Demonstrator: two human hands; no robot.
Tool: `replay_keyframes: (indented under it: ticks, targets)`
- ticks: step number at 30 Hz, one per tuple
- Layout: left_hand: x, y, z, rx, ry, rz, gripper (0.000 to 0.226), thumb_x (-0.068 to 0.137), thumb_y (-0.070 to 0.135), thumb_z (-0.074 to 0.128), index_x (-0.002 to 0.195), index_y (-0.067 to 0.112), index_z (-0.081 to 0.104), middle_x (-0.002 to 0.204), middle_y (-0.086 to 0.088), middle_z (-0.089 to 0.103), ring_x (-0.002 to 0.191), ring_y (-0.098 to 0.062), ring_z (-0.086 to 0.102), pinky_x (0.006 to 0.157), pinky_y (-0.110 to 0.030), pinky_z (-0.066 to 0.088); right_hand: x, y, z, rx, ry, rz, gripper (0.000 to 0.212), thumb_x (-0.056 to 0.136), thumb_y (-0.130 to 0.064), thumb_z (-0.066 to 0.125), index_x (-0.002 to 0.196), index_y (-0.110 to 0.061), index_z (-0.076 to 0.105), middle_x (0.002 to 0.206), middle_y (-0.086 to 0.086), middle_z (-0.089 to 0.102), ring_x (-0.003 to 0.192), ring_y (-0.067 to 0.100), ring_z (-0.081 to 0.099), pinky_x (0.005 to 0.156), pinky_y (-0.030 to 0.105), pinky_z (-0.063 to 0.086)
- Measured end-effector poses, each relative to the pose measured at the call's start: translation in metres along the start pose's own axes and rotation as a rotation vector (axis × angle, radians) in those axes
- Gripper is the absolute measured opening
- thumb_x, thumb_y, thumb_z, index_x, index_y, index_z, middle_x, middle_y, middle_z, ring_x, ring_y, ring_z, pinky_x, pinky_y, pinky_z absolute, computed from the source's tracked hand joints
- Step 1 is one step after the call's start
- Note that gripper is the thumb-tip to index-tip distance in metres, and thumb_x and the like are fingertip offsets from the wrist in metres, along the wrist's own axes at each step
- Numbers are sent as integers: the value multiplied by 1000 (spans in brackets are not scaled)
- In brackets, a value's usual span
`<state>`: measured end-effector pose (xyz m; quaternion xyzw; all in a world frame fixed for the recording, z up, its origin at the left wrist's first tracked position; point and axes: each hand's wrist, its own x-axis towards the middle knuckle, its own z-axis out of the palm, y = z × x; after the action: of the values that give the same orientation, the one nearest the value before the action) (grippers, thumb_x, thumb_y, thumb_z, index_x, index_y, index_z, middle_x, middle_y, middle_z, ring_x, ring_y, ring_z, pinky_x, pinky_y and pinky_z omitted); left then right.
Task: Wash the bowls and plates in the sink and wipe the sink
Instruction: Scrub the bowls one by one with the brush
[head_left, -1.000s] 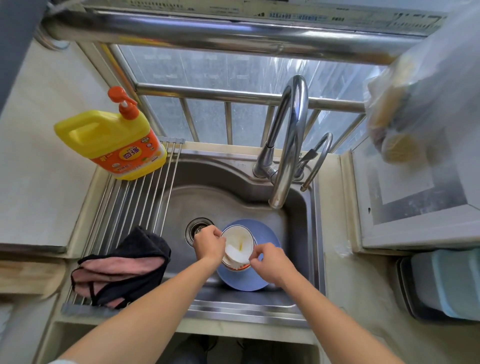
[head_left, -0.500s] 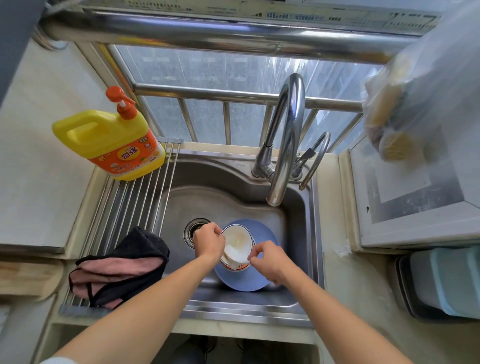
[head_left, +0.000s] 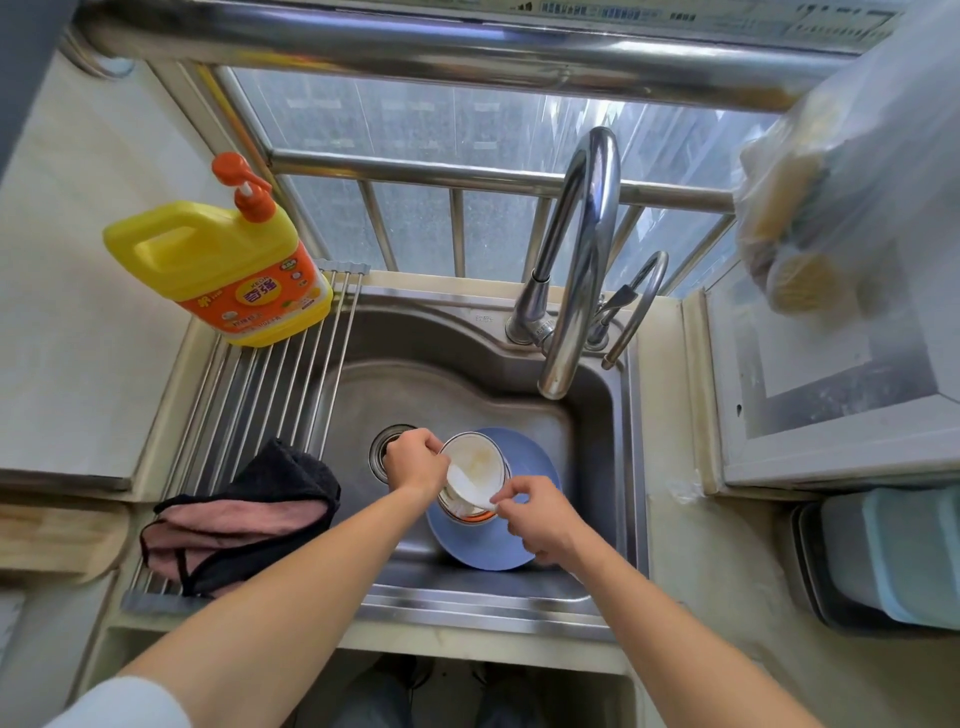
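Head view: left hand (head_left: 413, 460) gripped the rim of a white bowl (head_left: 475, 475) (yellowish residue inside), right hand (head_left: 535, 514) pinched its near edge. Bowl sat tilted in another, on a blue plate (head_left: 519, 545) in the sink (head_left: 441, 384).

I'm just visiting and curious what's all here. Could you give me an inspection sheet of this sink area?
Surface: steel sink, tap not running.
Job's things: stacked bowls on a blue plate; top bowl tilted, stained.
Clutter: soap bottle and dark cloth on the drying rack.
Hands: left hand grips the stack's rim; right hand pinches the top bowl.
Cables: nothing seen.
Surroundings: barred window, hanging plastic bag.
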<state>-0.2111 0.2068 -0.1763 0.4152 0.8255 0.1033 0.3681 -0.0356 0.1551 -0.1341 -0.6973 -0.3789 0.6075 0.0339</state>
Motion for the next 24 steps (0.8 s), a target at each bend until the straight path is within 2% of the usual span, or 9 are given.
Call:
replay_keyframes:
  ticks: [2, 5, 7, 9, 11, 15, 18, 21, 24]
  targets:
    - [0, -1, 0, 1, -34, -28, 5, 76, 11, 73, 78, 16, 73, 81, 2, 72, 83, -21, 63, 71, -24, 42, 3, 4, -4, -42, 60, -66, 14, 95, -21, 51, 95, -24, 65, 60, -2, 51, 43, 14, 36, 44, 23, 29]
    - [-1, -5, 4, -14, -91, -48, 4, 75, 14, 77, 74, 15, 73, 80, 2, 72, 85, -20, 66, 77, -27, 52, 6, 12, 1, -542, 260, -281, 14, 97, -22, 47, 105, -29, 57, 73, 1, 61, 67, 27, 53, 57, 36, 39]
    - [-2, -6, 4, -25, -87, -74, 3, 75, 11, 74, 75, 14, 73, 82, 2, 72, 85, -19, 65, 77, -27, 51, 2, 11, 0, -855, 285, -331, 20, 96, -14, 45, 111, -27, 49, 81, 4, 56, 73, 35, 48, 60, 37, 36]
    - [0, -3, 5, -51, -81, -96, 6, 74, 8, 73, 75, 14, 73, 83, 2, 72, 86, -20, 65, 75, -25, 49, -4, 7, -3, -995, 250, -330, 22, 93, -8, 45, 108, -23, 45, 78, 4, 47, 72, 36, 45, 61, 38, 35]
    - [2, -1, 5, -57, -80, -88, 7, 73, 8, 75, 75, 14, 74, 82, 3, 72, 87, -20, 65, 74, -24, 47, -7, 5, -7, -1013, 214, -311, 16, 92, -9, 45, 103, -21, 47, 78, 5, 46, 75, 36, 47, 63, 38, 37]
    - [3, -4, 6, -69, -113, -122, 7, 72, 11, 79, 74, 17, 75, 83, 4, 73, 87, -19, 67, 80, -27, 53, 4, -3, -12, -737, 41, -253, 19, 91, -26, 47, 102, -32, 61, 92, 3, 57, 85, 28, 54, 71, 36, 47]
    - [5, -10, 5, -107, -117, -183, 9, 71, 12, 80, 70, 18, 73, 79, 3, 73, 79, -20, 71, 80, -31, 59, 14, -2, -10, -632, 73, -265, 17, 90, -30, 46, 98, -36, 59, 86, 2, 61, 83, 28, 56, 70, 38, 52]
    - [5, -11, 8, -135, -120, -207, 13, 70, 6, 77, 64, 16, 70, 73, -1, 72, 67, -23, 73, 72, -37, 63, 10, 5, -5, -770, 264, -332, 18, 95, -19, 45, 108, -29, 52, 83, 6, 59, 79, 36, 55, 62, 39, 45]
    - [3, -7, 7, -121, -72, -175, 12, 70, 4, 72, 64, 13, 71, 72, 1, 70, 73, -22, 71, 74, -33, 61, -2, 3, 3, -1038, 267, -363, 36, 91, -4, 46, 121, -25, 44, 81, 3, 47, 72, 34, 46, 60, 38, 33]
